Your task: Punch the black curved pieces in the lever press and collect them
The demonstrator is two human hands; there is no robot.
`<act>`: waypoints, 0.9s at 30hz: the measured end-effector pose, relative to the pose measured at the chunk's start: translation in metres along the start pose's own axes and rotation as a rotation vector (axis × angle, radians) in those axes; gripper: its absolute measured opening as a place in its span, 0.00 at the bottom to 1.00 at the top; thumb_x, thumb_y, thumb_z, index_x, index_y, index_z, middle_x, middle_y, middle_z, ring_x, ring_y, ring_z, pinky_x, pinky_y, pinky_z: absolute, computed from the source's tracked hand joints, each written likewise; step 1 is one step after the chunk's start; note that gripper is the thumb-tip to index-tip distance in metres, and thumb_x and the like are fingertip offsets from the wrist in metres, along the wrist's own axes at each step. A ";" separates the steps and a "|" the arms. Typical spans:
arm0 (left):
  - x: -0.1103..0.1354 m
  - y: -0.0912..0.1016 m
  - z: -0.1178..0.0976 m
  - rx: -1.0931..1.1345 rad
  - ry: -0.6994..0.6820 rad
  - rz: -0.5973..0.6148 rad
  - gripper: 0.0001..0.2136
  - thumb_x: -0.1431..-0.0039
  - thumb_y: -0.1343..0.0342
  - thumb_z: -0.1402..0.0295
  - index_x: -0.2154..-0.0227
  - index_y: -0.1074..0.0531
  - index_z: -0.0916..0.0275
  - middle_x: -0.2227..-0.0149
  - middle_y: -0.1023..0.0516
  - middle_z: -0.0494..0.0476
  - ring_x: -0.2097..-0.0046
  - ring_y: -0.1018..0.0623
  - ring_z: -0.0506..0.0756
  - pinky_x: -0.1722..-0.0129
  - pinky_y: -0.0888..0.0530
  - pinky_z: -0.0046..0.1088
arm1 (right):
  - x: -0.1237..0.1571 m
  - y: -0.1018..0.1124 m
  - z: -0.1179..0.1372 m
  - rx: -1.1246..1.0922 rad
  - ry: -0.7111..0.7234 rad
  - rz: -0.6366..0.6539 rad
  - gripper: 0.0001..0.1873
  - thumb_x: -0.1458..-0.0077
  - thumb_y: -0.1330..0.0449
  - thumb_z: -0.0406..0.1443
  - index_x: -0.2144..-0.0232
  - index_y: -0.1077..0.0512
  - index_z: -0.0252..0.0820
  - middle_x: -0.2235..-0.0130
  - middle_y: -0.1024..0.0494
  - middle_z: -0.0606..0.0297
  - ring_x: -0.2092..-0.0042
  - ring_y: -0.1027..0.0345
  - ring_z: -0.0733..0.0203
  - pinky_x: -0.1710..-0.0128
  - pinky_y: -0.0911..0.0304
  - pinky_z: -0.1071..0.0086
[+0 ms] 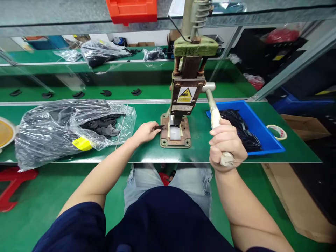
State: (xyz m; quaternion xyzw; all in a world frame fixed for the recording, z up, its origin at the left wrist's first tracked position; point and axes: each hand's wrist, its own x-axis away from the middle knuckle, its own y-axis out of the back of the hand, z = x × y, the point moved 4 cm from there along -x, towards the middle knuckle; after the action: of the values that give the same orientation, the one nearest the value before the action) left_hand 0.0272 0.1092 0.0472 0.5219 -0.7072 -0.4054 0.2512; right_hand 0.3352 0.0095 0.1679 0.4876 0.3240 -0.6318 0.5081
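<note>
A hand lever press (185, 94) stands on the green bench in front of me, a warning sign on its ram cover. My right hand (228, 144) is wrapped round the wrapped grip of its lever handle (214, 108). At the left edge of the press base (185, 142), my left hand (147, 132) pinches a small black part (159, 127). Its exact shape is partly hidden by the fingers. A pale block (175, 133) sits on the base under the ram. Left of my left hand lies a clear plastic bag (60, 129) filled with curved black parts (105, 126).
To the right are a blue tray (262, 140) of black parts and a tape roll (277, 132). Behind the press, several black pieces (106, 92) lie spaced along a green strip. An orange bin (132, 12) hangs overhead. A round yellow-topped object (5, 133) is far left.
</note>
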 end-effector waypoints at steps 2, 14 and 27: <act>-0.004 -0.003 -0.002 0.227 0.091 -0.067 0.11 0.32 0.40 0.57 0.62 0.26 0.60 0.68 0.20 0.53 0.67 0.21 0.54 0.66 0.28 0.29 | 0.001 0.000 0.000 -0.001 -0.006 0.002 0.11 0.43 0.36 0.37 0.75 0.33 0.48 0.74 0.25 0.74 0.62 0.22 0.59 0.39 0.27 0.44; -0.045 -0.031 -0.044 0.708 0.309 0.197 0.16 0.31 0.36 0.56 0.64 0.35 0.60 0.79 0.24 0.49 0.80 0.26 0.47 0.80 0.33 0.20 | 0.002 -0.003 0.001 -0.012 -0.007 -0.038 0.11 0.43 0.36 0.37 0.75 0.33 0.47 0.74 0.25 0.75 0.62 0.23 0.60 0.38 0.29 0.41; -0.060 -0.025 -0.057 0.610 0.565 0.360 0.09 0.32 0.36 0.63 0.57 0.27 0.61 0.79 0.25 0.49 0.81 0.28 0.47 0.79 0.33 0.19 | 0.005 -0.003 0.003 0.015 -0.026 -0.070 0.14 0.40 0.36 0.40 0.75 0.35 0.46 0.74 0.27 0.75 0.61 0.23 0.64 0.37 0.27 0.46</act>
State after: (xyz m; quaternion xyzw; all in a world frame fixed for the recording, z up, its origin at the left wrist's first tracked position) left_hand 0.1048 0.1445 0.0617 0.5310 -0.7775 0.0298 0.3357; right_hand 0.3313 0.0066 0.1640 0.4715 0.3293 -0.6580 0.4861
